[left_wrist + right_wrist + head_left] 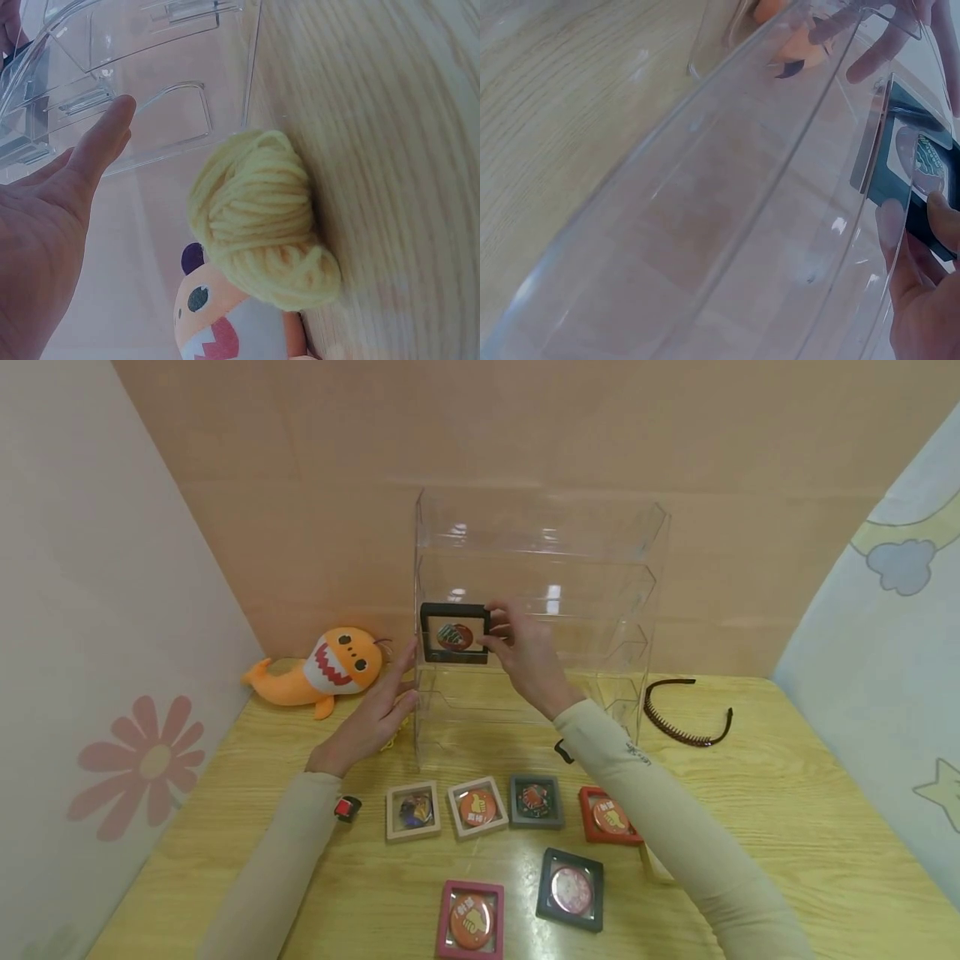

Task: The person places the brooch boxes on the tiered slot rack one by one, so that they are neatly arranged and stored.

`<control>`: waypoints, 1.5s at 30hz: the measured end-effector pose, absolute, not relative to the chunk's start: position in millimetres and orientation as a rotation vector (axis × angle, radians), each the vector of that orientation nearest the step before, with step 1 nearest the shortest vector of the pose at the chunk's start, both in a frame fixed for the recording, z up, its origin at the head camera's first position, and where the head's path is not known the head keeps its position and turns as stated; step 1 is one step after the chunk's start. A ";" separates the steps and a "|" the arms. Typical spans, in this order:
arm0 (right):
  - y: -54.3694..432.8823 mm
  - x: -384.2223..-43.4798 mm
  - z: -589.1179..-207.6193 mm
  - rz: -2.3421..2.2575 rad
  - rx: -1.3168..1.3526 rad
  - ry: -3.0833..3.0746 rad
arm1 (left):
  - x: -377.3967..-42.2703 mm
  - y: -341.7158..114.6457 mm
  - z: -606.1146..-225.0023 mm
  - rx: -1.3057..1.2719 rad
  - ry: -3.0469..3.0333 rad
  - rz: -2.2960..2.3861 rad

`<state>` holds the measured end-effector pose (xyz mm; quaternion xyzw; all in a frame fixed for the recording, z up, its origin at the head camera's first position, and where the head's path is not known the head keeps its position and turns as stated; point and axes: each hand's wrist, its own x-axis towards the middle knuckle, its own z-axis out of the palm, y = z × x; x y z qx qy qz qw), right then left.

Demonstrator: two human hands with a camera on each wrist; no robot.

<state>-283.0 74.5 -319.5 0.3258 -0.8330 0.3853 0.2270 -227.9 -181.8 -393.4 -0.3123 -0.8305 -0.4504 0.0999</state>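
Note:
A black square display frame point(454, 656) with a round red-and-green badge inside stands upright at the left end of a middle tier of the clear acrylic rack point(540, 710). My right hand point(525, 652) pinches its right edge between thumb and fingers; the right wrist view shows the same frame point(900, 112) through the clear plastic. My left hand point(375, 718) rests against the rack's left side with its fingers extended. In the left wrist view, the left hand point(60, 217) lies along the clear panel, above a ball of yellow yarn point(259, 217).
An orange shark plush point(348, 660) lies left of the rack. A dark toothed headband point(693, 742) lies to the right. In front are several display frames with badges, including a pink one point(448, 935), a red one point(588, 814) and a grey one point(551, 906).

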 end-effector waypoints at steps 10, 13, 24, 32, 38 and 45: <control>76.2 -283.3 -321.5 1.076 0.923 -2.282 | -229.5 -182.8 -395.0 -0.921 -2.460 -1.326; 77.2 -283.3 -322.5 1.060 0.933 -2.278 | -229.6 -182.8 -395.1 -0.927 -2.461 -1.330; 81.3 -283.3 -324.4 1.068 0.989 -2.188 | -230.1 -181.7 -395.6 -0.939 -2.455 -1.327; 86.9 -281.2 -322.2 0.954 0.940 -2.163 | -231.5 -180.6 -395.1 -0.949 -2.458 -1.338; 92.8 -279.9 -318.5 0.910 0.951 -2.110 | -232.8 -181.0 -395.1 -0.957 -2.453 -1.346; 95.8 -277.5 -311.9 0.909 1.000 -2.045 | -233.3 -185.6 -397.0 -0.931 -2.473 -1.336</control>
